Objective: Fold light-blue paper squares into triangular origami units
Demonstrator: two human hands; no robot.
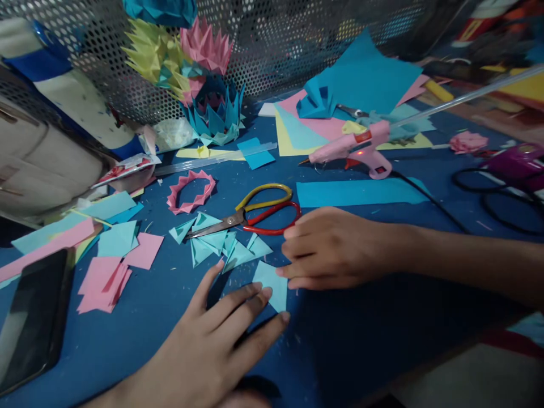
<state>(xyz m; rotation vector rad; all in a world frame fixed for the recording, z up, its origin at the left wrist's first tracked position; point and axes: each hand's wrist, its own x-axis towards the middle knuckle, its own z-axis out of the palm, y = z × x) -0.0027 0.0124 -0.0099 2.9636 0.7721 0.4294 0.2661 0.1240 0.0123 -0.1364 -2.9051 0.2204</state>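
A light blue paper square (272, 283) lies on the blue table in front of me. My left hand (223, 331) is spread, with fingertips resting on the paper's left and lower edges. At its right corner, the curled fingers of my right hand (329, 249) are closed and touch the paper; the thumb is hidden. Just beyond is a pile of folded light blue paper triangles (242, 254). Scissors (238, 218) with one yellow and one red handle lie across that pile, their blades pointing left. A pink folded paper ring (191, 192) sits further back.
A pink glue gun (352, 148) stands behind my right hand, its black cord (429, 198) trailing right. At left are pink paper squares (104, 283) and a phone (36, 323). Paper flowers (206, 48) and a perforated metal panel (272, 51) are at the back.
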